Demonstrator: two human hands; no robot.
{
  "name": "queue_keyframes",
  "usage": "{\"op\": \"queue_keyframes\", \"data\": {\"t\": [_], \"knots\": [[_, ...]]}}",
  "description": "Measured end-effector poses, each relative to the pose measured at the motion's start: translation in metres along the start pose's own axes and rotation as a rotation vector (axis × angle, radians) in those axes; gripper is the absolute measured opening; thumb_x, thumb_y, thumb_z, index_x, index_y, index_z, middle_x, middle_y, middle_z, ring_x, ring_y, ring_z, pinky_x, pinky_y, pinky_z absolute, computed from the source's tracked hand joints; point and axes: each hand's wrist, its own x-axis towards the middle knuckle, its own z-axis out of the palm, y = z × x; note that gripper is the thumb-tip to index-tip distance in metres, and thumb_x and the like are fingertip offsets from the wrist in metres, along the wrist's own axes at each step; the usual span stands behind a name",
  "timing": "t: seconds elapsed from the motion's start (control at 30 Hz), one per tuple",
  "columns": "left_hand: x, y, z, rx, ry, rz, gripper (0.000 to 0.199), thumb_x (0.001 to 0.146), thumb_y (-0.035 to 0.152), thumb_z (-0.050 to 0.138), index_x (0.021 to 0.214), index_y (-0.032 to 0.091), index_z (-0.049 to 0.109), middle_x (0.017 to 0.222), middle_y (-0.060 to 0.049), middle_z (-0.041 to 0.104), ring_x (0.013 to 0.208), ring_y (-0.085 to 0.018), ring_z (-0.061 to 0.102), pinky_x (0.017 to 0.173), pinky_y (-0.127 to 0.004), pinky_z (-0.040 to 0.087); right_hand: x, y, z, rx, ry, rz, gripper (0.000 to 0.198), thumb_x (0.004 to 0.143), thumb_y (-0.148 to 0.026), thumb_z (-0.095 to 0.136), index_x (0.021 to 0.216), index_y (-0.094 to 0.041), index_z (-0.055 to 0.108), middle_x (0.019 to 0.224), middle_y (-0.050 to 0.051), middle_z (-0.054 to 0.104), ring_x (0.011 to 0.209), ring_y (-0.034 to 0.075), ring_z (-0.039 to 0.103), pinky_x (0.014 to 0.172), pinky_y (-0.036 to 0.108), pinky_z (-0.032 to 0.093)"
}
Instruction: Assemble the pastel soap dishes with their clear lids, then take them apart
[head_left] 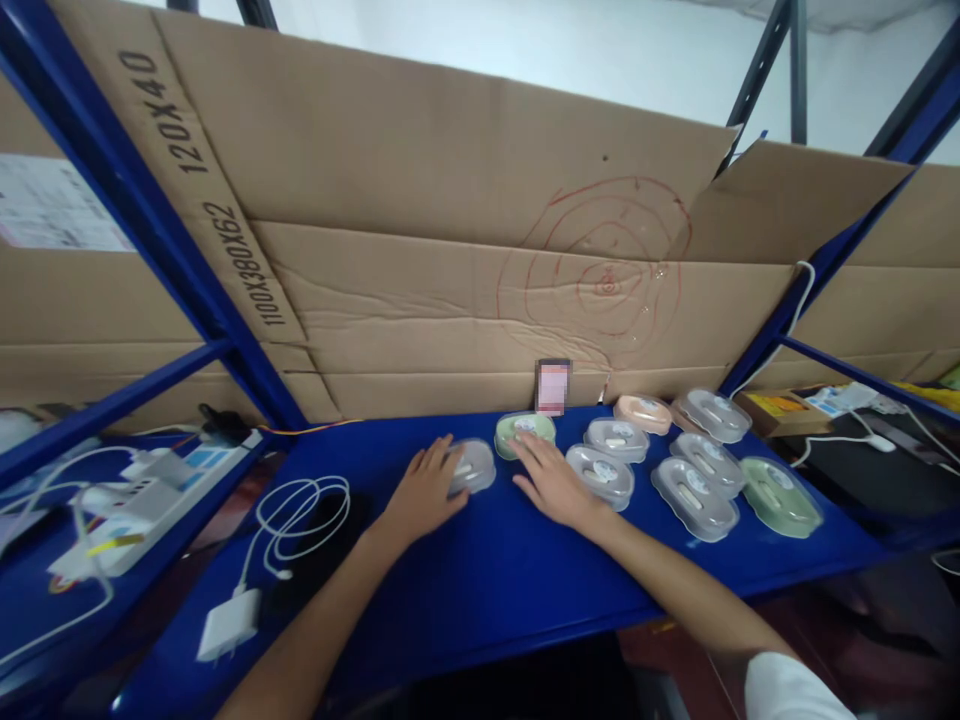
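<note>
My left hand is curved round the left side of a grey lidded plastic box, thumb at the front and fingers toward the back. Part of that box is hidden under the hand. My right hand lies palm down with its fingers stretched out. Its fingertips reach the front right edge of a pale green lidded box; whether they press on it I cannot tell. Just right of this hand sits another grey box, with a further grey box behind it.
More lidded boxes stand at the right, including a peach one and a green one. A phone-like device leans on the cardboard wall. A white charger with a coiled cable and a power strip lie left on the blue table.
</note>
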Motion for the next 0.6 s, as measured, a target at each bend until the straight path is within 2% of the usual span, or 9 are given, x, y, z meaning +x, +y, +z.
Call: {"op": "queue_keyframes", "data": {"t": [0.1, 0.17, 0.27, 0.33, 0.4, 0.47, 0.6], "knots": [[0.005, -0.016, 0.004, 0.031, 0.024, -0.137, 0.066, 0.103, 0.039, 0.061, 0.162, 0.009, 0.05, 0.172, -0.027, 0.04, 0.156, -0.042, 0.046, 0.126, -0.058, 0.042, 0.026, 0.006, -0.013, -0.054, -0.058, 0.113, 0.073, 0.109, -0.034, 0.057, 0.174, -0.013, 0.03, 0.181, 0.023, 0.023, 0.17, 0.036, 0.022, 0.137, 0.058, 0.023], [0.007, -0.025, 0.006, 0.05, 0.048, -0.212, 0.067, 0.106, 0.039, 0.055, 0.163, 0.005, 0.047, 0.169, -0.031, 0.042, 0.155, -0.045, 0.046, 0.123, -0.062, 0.043, 0.044, 0.008, -0.018, -0.089, -0.119, 0.165, 0.079, 0.103, -0.035, 0.07, 0.17, -0.011, 0.037, 0.174, 0.028, 0.037, 0.165, 0.04, 0.033, 0.135, 0.062, 0.026], [0.012, -0.033, 0.007, 0.084, 0.087, -0.298, 0.066, 0.107, 0.038, 0.053, 0.162, 0.003, 0.047, 0.165, -0.033, 0.046, 0.153, -0.047, 0.047, 0.121, -0.064, 0.043, 0.067, 0.001, -0.024, -0.142, -0.18, 0.203, 0.064, 0.101, -0.04, 0.076, 0.156, -0.016, 0.056, 0.157, 0.02, 0.059, 0.144, 0.036, 0.058, 0.123, 0.062, 0.045], [0.017, -0.035, 0.006, 0.095, 0.098, -0.324, 0.063, 0.107, 0.039, 0.054, 0.159, 0.005, 0.051, 0.161, -0.032, 0.051, 0.149, -0.045, 0.051, 0.118, -0.062, 0.047, 0.075, -0.008, -0.029, -0.157, -0.195, 0.173, 0.05, 0.103, -0.044, 0.074, 0.145, -0.019, 0.063, 0.149, 0.013, 0.063, 0.133, 0.03, 0.065, 0.113, 0.057, 0.055], [0.023, -0.037, 0.004, 0.09, 0.098, -0.331, 0.058, 0.107, 0.041, 0.054, 0.155, 0.009, 0.057, 0.155, -0.03, 0.058, 0.144, -0.043, 0.057, 0.112, -0.06, 0.053, 0.079, -0.015, -0.034, -0.143, -0.209, 0.112, 0.053, 0.098, -0.047, 0.079, 0.142, -0.021, 0.066, 0.144, 0.012, 0.066, 0.131, 0.029, 0.065, 0.114, 0.053, 0.053], [0.028, -0.036, 0.004, 0.075, 0.094, -0.324, 0.054, 0.108, 0.043, 0.052, 0.152, 0.012, 0.061, 0.151, -0.027, 0.062, 0.14, -0.041, 0.061, 0.108, -0.057, 0.057, 0.08, -0.016, -0.038, -0.114, -0.228, 0.061, 0.06, 0.093, -0.048, 0.085, 0.144, -0.022, 0.067, 0.142, 0.014, 0.067, 0.135, 0.031, 0.063, 0.119, 0.051, 0.046], [0.029, -0.035, 0.008, 0.032, 0.11, -0.314, 0.053, 0.112, 0.045, 0.044, 0.152, 0.014, 0.061, 0.15, -0.025, 0.063, 0.135, -0.037, 0.065, 0.104, -0.051, 0.059, 0.08, -0.005, -0.044, -0.054, -0.254, 0.043, 0.052, 0.105, -0.05, 0.068, 0.149, -0.022, 0.064, 0.142, 0.015, 0.068, 0.133, 0.03, 0.065, 0.115, 0.044, 0.045]]}}
